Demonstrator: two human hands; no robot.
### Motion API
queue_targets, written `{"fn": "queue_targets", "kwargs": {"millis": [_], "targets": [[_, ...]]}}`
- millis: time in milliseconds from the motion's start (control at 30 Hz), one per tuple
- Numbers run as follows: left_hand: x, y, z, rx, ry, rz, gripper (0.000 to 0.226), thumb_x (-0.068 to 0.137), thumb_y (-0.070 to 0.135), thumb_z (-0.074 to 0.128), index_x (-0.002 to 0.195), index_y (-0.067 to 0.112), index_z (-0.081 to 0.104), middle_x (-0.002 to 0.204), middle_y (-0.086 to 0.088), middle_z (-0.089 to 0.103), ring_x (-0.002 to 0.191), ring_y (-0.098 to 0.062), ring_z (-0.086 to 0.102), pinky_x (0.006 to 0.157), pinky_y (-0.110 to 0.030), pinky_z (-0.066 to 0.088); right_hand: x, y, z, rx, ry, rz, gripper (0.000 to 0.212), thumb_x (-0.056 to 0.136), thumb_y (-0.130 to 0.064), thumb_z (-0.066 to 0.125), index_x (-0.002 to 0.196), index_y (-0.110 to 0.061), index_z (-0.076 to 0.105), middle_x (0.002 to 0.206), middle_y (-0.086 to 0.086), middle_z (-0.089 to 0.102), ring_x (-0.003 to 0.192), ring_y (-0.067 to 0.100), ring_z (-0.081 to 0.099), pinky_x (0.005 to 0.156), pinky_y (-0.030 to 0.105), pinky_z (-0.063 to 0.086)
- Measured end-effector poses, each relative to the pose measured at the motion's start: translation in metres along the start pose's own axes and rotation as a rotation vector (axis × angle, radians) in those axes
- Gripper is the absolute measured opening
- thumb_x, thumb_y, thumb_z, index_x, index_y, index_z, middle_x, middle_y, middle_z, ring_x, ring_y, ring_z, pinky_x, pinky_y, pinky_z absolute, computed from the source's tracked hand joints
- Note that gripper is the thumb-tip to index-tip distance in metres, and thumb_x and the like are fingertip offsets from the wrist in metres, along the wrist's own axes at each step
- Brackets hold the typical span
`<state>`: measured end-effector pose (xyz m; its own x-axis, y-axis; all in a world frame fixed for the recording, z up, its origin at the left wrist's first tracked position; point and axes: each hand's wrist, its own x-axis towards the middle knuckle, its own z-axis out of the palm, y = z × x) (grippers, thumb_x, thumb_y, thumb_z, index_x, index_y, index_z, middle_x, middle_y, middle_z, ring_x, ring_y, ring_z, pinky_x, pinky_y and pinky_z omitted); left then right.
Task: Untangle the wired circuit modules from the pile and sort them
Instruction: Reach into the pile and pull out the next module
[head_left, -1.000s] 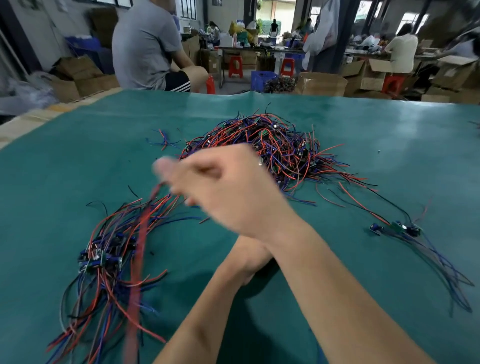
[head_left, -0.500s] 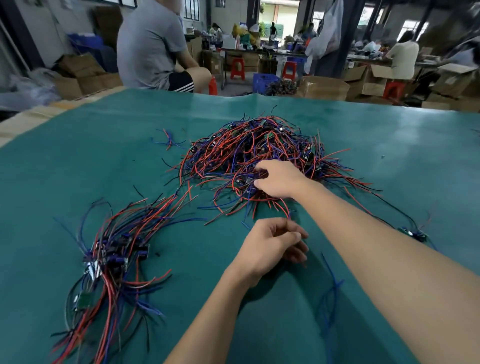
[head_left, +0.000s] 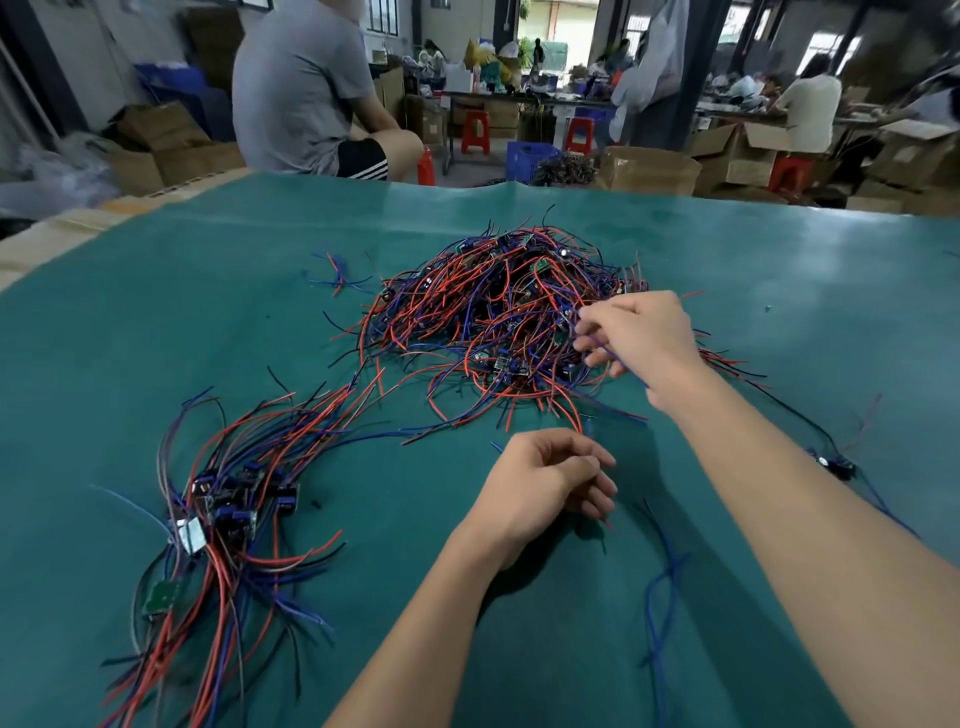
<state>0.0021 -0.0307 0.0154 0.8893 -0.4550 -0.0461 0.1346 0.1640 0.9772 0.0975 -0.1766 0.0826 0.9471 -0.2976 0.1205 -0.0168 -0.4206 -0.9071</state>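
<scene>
Right hand sits at the near right edge of the tangled pile, its grip pinching a thin blue wire; where that wire ends is lost in the knot. Left hand rests on the green matte worktop, fingers loosely curled, with a red wire tip poking out underneath; whether it's held, I can't tell. Sorted bundle lies at left, its strands cut off at the frame's bottom edge.
</scene>
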Motion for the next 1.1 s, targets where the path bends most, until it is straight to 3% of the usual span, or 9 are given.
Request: {"fn": "queue_targets", "kwargs": {"millis": [200, 367, 433, 533, 633, 733, 933, 1033, 1100], "targets": [[0.003, 0.0, -0.001, -0.113, 0.072, -0.02, 0.018, 0.099, -0.006, 0.045, 0.111, -0.005, 0.059, 0.08, -0.017, 0.067, 0.058, -0.018, 0.065, 0.057, -0.022, 0.053, -0.036, 0.014, -0.038, 0.161, -0.097, -0.029, 0.017, 0.087, -0.019, 0.078, 0.07, -0.014, 0.075, 0.075, 0.007, 0.078, 0.049, 0.009, 0.061, 0.042, 0.019, 0.041], [0.003, 0.001, 0.001, -0.177, 0.081, -0.014, 0.029, 0.097, -0.005, 0.047, 0.124, 0.004, 0.052, 0.095, -0.018, 0.073, 0.067, -0.025, 0.071, 0.057, -0.026, 0.056, -0.076, 0.036, -0.056, 0.223, -0.096, 0.023, 0.009, 0.086, -0.005, 0.075, 0.083, -0.012, 0.071, 0.077, 0.013, 0.077, 0.041, 0.012, 0.052, 0.038, 0.021, 0.04], [0.003, 0.002, 0.001, -0.149, 0.133, 0.024, 0.022, 0.097, -0.005, 0.048, 0.115, 0.004, 0.057, 0.087, -0.015, 0.072, 0.062, -0.021, 0.069, 0.051, -0.023, 0.052, -0.088, 0.046, -0.058, 0.264, -0.102, 0.063, 0.011, 0.088, -0.003, 0.073, 0.092, -0.01, 0.066, 0.078, 0.015, 0.077, 0.04, 0.014, 0.051, 0.039, 0.023, 0.04], [0.005, 0.001, -0.006, -0.114, 0.346, 0.135, 0.016, 0.093, -0.007, 0.049, 0.09, 0.004, 0.06, 0.072, -0.013, 0.064, 0.047, -0.013, 0.059, 0.038, -0.019, 0.039, -0.096, 0.054, -0.066, 0.398, -0.134, 0.121, 0.014, 0.089, -0.001, 0.069, 0.099, -0.011, 0.065, 0.08, 0.018, 0.076, 0.043, 0.015, 0.052, 0.041, 0.023, 0.041], [0.006, 0.0, -0.013, -0.128, 0.525, 0.223, 0.014, 0.091, -0.006, 0.055, 0.087, 0.005, 0.062, 0.074, -0.008, 0.065, 0.047, -0.013, 0.058, 0.035, -0.018, 0.032, -0.098, 0.055, -0.073, 0.52, -0.232, 0.16, 0.024, 0.081, -0.01, 0.071, 0.104, -0.011, 0.067, 0.082, 0.019, 0.073, 0.046, 0.015, 0.053, 0.041, 0.022, 0.041], [0.007, -0.003, -0.016, 0.003, 0.622, 0.269, 0.01, 0.091, 0.003, 0.063, 0.088, 0.01, 0.069, 0.076, -0.001, 0.068, 0.055, -0.011, 0.062, 0.042, -0.016, 0.037, -0.1, 0.054, -0.07, 0.539, -0.309, 0.151, 0.036, 0.075, -0.018, 0.071, 0.109, -0.007, 0.069, 0.084, 0.017, 0.073, 0.051, 0.015, 0.057, 0.043, 0.022, 0.043], [0.005, -0.006, -0.003, 0.192, 0.297, 0.22, 0.023, 0.101, 0.024, 0.057, 0.094, 0.01, 0.074, 0.08, -0.009, 0.076, 0.06, -0.015, 0.067, 0.058, -0.024, 0.053, -0.113, 0.048, -0.046, 0.487, -0.544, 0.076, 0.027, 0.079, -0.012, 0.075, 0.106, -0.01, 0.076, 0.084, 0.019, 0.075, 0.059, 0.018, 0.064, 0.049, 0.021, 0.046], [0.005, -0.005, -0.007, 0.198, 0.272, 0.212, 0.022, 0.1, 0.025, 0.06, 0.089, 0.011, 0.073, 0.073, -0.001, 0.072, 0.056, -0.01, 0.059, 0.055, -0.022, 0.048, -0.119, 0.049, -0.032, 0.361, -0.621, 0.005, 0.022, 0.088, -0.006, 0.076, 0.108, -0.008, 0.07, 0.082, 0.014, 0.075, 0.065, 0.019, 0.066, 0.052, 0.023, 0.045], [0.005, -0.004, -0.01, 0.196, 0.279, 0.17, 0.022, 0.092, 0.033, 0.064, 0.086, 0.013, 0.07, 0.07, 0.002, 0.069, 0.057, -0.013, 0.056, 0.061, -0.027, 0.046, -0.121, 0.048, -0.03, 0.33, -0.638, 0.006, 0.021, 0.085, -0.013, 0.076, 0.104, -0.009, 0.068, 0.085, 0.014, 0.076, 0.068, 0.019, 0.067, 0.055, 0.024, 0.045]]}}
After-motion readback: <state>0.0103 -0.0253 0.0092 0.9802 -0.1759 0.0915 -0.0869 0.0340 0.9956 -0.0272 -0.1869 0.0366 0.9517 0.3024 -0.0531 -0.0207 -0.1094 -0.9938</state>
